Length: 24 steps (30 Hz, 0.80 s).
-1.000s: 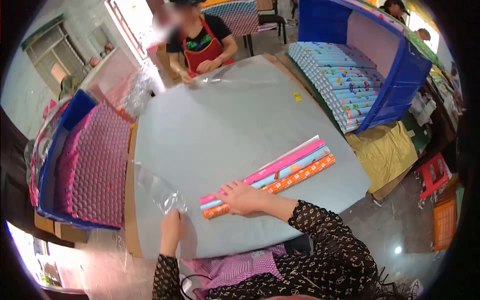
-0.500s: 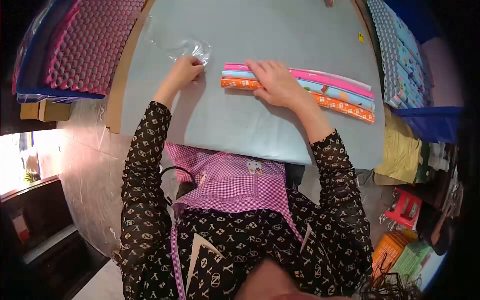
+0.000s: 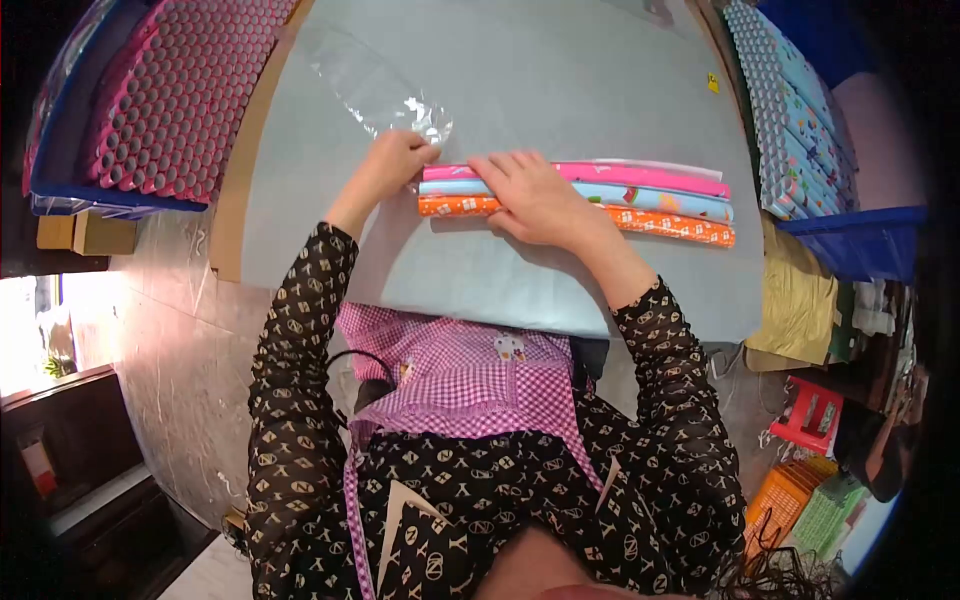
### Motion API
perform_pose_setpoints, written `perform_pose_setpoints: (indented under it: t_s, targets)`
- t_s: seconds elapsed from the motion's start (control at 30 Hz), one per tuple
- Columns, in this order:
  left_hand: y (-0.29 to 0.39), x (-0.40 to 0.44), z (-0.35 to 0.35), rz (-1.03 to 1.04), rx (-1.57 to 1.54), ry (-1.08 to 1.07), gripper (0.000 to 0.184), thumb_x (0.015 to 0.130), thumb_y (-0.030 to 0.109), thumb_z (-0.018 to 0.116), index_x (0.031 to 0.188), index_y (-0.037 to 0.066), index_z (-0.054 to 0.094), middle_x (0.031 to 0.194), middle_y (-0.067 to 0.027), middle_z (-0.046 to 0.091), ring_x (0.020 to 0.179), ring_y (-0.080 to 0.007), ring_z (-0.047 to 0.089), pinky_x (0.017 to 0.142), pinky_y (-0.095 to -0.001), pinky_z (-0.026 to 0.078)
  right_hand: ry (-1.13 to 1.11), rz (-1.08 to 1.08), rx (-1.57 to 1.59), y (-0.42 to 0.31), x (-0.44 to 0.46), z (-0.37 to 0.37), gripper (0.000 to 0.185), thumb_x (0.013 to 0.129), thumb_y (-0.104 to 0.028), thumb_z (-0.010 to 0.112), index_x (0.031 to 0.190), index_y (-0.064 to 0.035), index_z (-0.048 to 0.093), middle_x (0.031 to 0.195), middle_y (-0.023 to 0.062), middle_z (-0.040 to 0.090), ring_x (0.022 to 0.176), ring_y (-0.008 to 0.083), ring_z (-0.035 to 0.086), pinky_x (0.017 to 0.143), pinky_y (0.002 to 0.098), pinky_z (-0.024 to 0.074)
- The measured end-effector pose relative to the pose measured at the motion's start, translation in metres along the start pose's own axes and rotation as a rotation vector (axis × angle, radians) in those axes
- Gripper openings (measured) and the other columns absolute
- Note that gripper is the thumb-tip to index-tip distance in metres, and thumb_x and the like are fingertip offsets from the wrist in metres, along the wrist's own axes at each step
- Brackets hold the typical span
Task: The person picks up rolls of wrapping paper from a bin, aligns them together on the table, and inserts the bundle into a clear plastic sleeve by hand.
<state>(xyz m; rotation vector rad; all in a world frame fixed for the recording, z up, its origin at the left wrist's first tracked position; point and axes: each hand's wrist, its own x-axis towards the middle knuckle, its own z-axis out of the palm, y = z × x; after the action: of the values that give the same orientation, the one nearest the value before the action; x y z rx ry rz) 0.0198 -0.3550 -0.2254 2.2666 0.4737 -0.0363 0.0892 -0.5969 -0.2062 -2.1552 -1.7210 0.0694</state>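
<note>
One grip, the left hand [image 3: 397, 165], is pinching the near end of a clear plastic sleeve [image 3: 385, 95], which is trailing toward eleven o'clock. The right hand [image 3: 538, 198] is spanning and holding a pink wrapping-paper roll [image 3: 650, 181], a light-blue roll [image 3: 660, 200] and an orange roll [image 3: 670, 225], its fingers lying over the far side, its thumb on the near. All three are lying side by side, running roughly from nine to three o'clock, their left ends just beside the left fingertips. The step in hand seems to be managing the sleeve beside the steadied rolls; the next move is likely calling for a light pinch and level ends.

Beneath, the grey-covered desk [image 3: 480, 265] is bearing a yellow tag [image 3: 713, 83] between one and two o'clock. At ten, a blue crate [image 3: 45, 200] is holding stacked pink rolls [image 3: 190, 110]; at two, another crate [image 3: 865, 245] is holding stacked light-blue rolls [image 3: 790, 120]. Gold sheeting [image 3: 795, 300] is lying at three, and an orange basket [image 3: 785, 500] is standing at four.
</note>
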Motion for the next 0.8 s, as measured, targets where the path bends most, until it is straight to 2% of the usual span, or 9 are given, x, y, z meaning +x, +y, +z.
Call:
perform_pose_setpoints:
  t_s: [0.17, 0.23, 0.37, 0.43, 0.67, 0.8]
  targets:
    - [-0.006, 0.002, -0.003, -0.06, -0.066, -0.045, 0.032, 0.088, 0.025, 0.063, 0.088, -0.006, 0.07, 0.072, -0.0164, 0.067, 0.063, -0.0239, 0.063, 0.063, -0.038, 0.051, -0.009, 0.028, -0.046, 0.006, 0.006, 0.0, 0.068, 0.076, -0.021, 0.072, 0.135, -0.002, 0.044, 0.119, 0.0166, 0.056, 0.113, 0.034, 0.053, 0.098, 0.0441, 0.0416]
    - [-0.009, 0.002, -0.004, -0.073, -0.189, -0.118, 0.029, 0.094, 0.021, 0.058, 0.096, -0.005, 0.069, 0.075, -0.0066, 0.066, 0.066, -0.0133, 0.059, 0.061, -0.0298, 0.049, -0.007, 0.045, -0.046, 0.01, 0.006, 0.004, 0.067, 0.076, -0.02, 0.071, 0.135, -0.0018, 0.045, 0.119, 0.0165, 0.056, 0.112, 0.0339, 0.054, 0.098, 0.044, 0.0418]
    - [0.006, -0.009, -0.011, -0.092, -0.141, -0.172, 0.027, 0.094, 0.018, 0.056, 0.1, -0.006, 0.067, 0.08, -0.0079, 0.067, 0.07, -0.0136, 0.061, 0.064, -0.0303, 0.05, 0.034, 0.049, -0.061, 0.018, 0.007, 0.007, 0.065, 0.076, -0.019, 0.07, 0.134, -0.0016, 0.045, 0.118, 0.0163, 0.056, 0.112, 0.0337, 0.054, 0.098, 0.0438, 0.0423]
    - [0.01, -0.01, -0.012, 0.038, 0.15, -0.112, 0.024, 0.093, 0.015, 0.056, 0.099, -0.006, 0.066, 0.08, -0.0109, 0.068, 0.071, -0.0148, 0.063, 0.065, -0.0309, 0.051, 0.054, 0.051, -0.062, 0.021, 0.01, 0.005, 0.066, 0.076, -0.019, 0.07, 0.134, -0.0015, 0.045, 0.118, 0.0164, 0.056, 0.112, 0.0337, 0.054, 0.097, 0.0438, 0.0424]
    - [0.02, -0.012, -0.016, 0.046, 0.152, -0.132, 0.022, 0.087, 0.011, 0.059, 0.102, -0.005, 0.062, 0.079, -0.0158, 0.068, 0.071, -0.0182, 0.065, 0.067, -0.0319, 0.051, 0.059, 0.105, -0.084, 0.026, 0.012, 0.008, 0.065, 0.077, -0.019, 0.07, 0.135, -0.0012, 0.045, 0.116, 0.0171, 0.058, 0.111, 0.0345, 0.055, 0.097, 0.0436, 0.0424]
    - [0.02, -0.011, -0.009, 0.176, 0.186, -0.005, 0.022, 0.086, 0.01, 0.058, 0.103, -0.004, 0.06, 0.085, -0.0169, 0.068, 0.077, -0.0219, 0.067, 0.07, -0.0337, 0.052, 0.054, 0.122, -0.097, 0.027, 0.012, 0.001, 0.065, 0.078, -0.021, 0.07, 0.135, -0.0009, 0.045, 0.116, 0.0176, 0.058, 0.111, 0.0348, 0.055, 0.096, 0.0437, 0.0424]
